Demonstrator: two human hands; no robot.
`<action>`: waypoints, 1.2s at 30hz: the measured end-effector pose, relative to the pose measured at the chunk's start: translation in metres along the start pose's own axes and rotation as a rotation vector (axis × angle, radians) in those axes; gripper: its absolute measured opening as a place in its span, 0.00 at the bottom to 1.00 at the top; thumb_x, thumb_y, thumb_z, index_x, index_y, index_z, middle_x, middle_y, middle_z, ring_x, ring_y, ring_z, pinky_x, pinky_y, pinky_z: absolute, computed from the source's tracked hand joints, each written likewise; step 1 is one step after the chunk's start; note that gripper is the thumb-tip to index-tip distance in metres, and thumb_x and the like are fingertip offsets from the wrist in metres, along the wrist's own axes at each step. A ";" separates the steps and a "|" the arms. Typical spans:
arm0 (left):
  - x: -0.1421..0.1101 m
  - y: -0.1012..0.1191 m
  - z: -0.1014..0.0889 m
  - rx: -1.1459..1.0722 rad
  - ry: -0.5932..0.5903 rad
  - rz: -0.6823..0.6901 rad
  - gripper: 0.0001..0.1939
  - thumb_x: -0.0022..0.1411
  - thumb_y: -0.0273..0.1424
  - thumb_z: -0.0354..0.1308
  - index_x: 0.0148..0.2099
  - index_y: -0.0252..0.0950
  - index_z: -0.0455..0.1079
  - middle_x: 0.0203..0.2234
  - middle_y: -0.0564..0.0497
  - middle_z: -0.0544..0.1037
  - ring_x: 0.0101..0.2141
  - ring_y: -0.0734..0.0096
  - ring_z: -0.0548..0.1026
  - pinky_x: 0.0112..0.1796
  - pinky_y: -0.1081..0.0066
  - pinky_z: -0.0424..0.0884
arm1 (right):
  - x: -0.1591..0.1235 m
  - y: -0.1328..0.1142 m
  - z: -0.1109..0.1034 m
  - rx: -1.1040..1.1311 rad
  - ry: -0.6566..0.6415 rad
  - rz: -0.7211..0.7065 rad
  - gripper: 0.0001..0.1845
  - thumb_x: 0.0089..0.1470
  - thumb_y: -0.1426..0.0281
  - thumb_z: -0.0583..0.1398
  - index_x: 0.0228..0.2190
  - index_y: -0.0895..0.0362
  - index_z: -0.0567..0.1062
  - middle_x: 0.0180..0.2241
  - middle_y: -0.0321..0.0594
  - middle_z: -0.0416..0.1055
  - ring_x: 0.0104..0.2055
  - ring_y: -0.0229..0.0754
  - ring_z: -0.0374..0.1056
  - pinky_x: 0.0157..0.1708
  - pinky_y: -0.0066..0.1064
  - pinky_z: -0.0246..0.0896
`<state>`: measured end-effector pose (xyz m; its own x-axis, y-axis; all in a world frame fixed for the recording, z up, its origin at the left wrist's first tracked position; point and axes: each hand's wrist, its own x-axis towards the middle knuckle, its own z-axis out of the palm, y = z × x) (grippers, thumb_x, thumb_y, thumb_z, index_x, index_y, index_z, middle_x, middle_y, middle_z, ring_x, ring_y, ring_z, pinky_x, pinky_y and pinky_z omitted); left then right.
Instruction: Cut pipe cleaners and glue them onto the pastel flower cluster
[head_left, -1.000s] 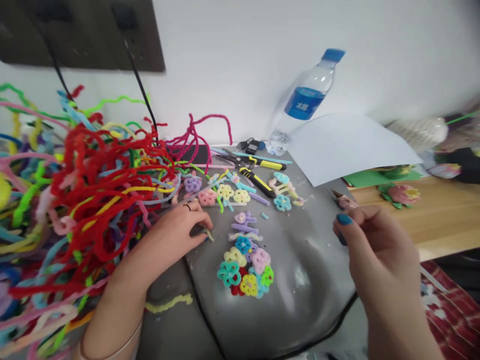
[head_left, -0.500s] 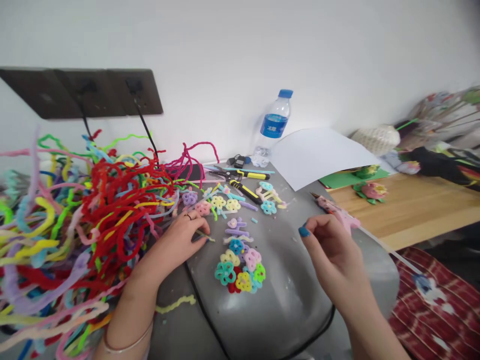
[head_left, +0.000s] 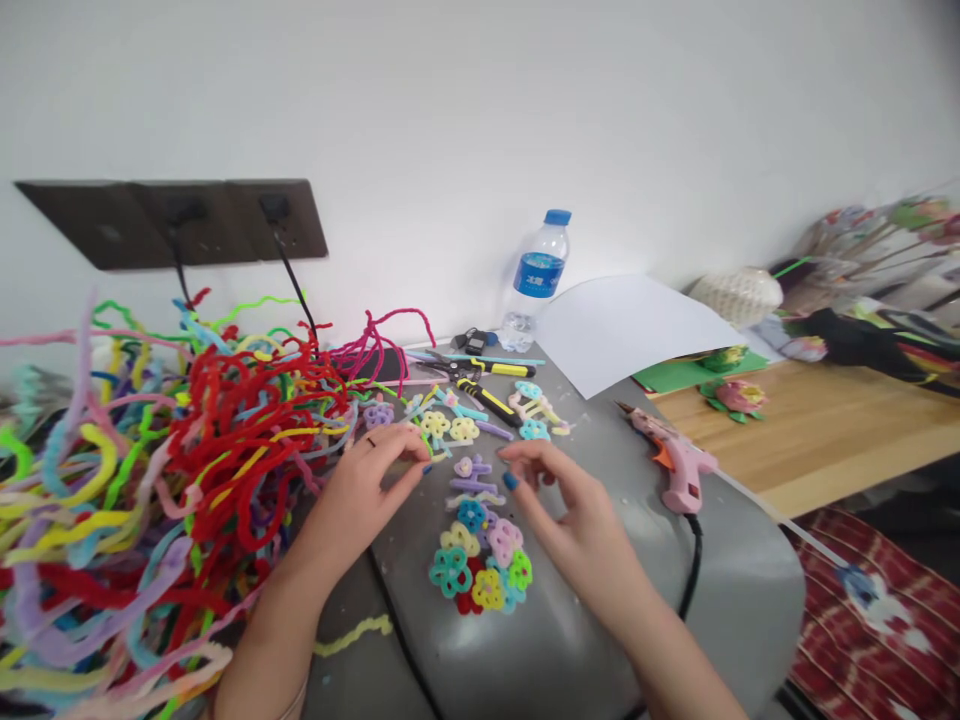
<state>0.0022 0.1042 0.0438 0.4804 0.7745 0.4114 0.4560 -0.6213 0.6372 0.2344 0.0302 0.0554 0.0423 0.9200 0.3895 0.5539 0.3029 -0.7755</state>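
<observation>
My left hand [head_left: 375,485] is bent at the edge of the chenille-stem heap, thumb and forefinger close together. Whatever is in that pinch, if anything, is too small to make out. Across from it, my right hand [head_left: 574,510] has its thumb and forefinger slightly apart, with nothing visible between them. Between the hands lies a fuzzy chenille-stem bouquet [head_left: 489,588] of looped flowers, with purple stem pieces [head_left: 472,485] at its upper end. Loose yellow flowers [head_left: 463,429] and a piece joining two light-blue flowers [head_left: 534,430] lie just beyond.
A tangled heap of coloured chenille stems [head_left: 240,440] fills the left. Yellow-and-black pliers [head_left: 487,400], a water bottle [head_left: 538,275] and white paper [head_left: 637,325] are at the back. A pink glue gun [head_left: 684,470] with a black cord lies on the right, beside a wooden surface [head_left: 847,420].
My right hand has moved left from near the glue gun to beside the purple stem pieces, uncovering the glue gun. The pale strip in my left fingers no longer shows clearly. The view has shifted.
</observation>
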 end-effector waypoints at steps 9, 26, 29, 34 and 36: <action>0.002 0.004 0.004 -0.012 0.079 0.132 0.06 0.66 0.24 0.61 0.39 0.41 0.74 0.34 0.55 0.84 0.42 0.67 0.83 0.46 0.72 0.74 | 0.029 -0.003 0.030 0.035 -0.143 -0.124 0.09 0.58 0.80 0.61 0.33 0.53 0.75 0.32 0.36 0.76 0.38 0.44 0.72 0.39 0.35 0.61; 0.008 0.009 -0.003 -0.043 0.336 -0.118 0.07 0.63 0.25 0.59 0.34 0.39 0.76 0.30 0.53 0.81 0.31 0.72 0.78 0.32 0.76 0.73 | 0.144 0.064 0.009 -0.728 -0.394 0.051 0.21 0.58 0.65 0.64 0.51 0.60 0.74 0.53 0.59 0.73 0.56 0.64 0.69 0.52 0.51 0.65; 0.008 0.009 -0.003 -0.065 0.344 -0.131 0.07 0.63 0.25 0.60 0.35 0.40 0.78 0.30 0.53 0.82 0.32 0.71 0.79 0.33 0.75 0.74 | 0.151 0.072 0.022 -0.813 -0.450 0.052 0.24 0.58 0.61 0.64 0.51 0.62 0.74 0.54 0.62 0.71 0.57 0.67 0.67 0.52 0.52 0.63; 0.006 0.007 0.000 -0.103 0.349 -0.138 0.08 0.64 0.24 0.60 0.38 0.40 0.80 0.32 0.53 0.82 0.35 0.71 0.81 0.35 0.76 0.75 | 0.161 0.071 0.028 -0.892 -0.491 0.011 0.25 0.56 0.57 0.65 0.47 0.63 0.77 0.51 0.61 0.73 0.56 0.68 0.67 0.54 0.51 0.60; 0.005 0.008 0.000 -0.104 0.349 -0.154 0.09 0.64 0.24 0.60 0.38 0.40 0.80 0.33 0.53 0.82 0.35 0.72 0.80 0.36 0.77 0.74 | 0.165 0.068 0.023 -0.906 -0.498 -0.018 0.26 0.54 0.57 0.66 0.47 0.64 0.77 0.51 0.62 0.74 0.56 0.68 0.67 0.55 0.51 0.60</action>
<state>0.0078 0.1030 0.0505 0.1206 0.8627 0.4911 0.4156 -0.4931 0.7643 0.2596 0.2082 0.0554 -0.2069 0.9783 -0.0128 0.9781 0.2065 -0.0265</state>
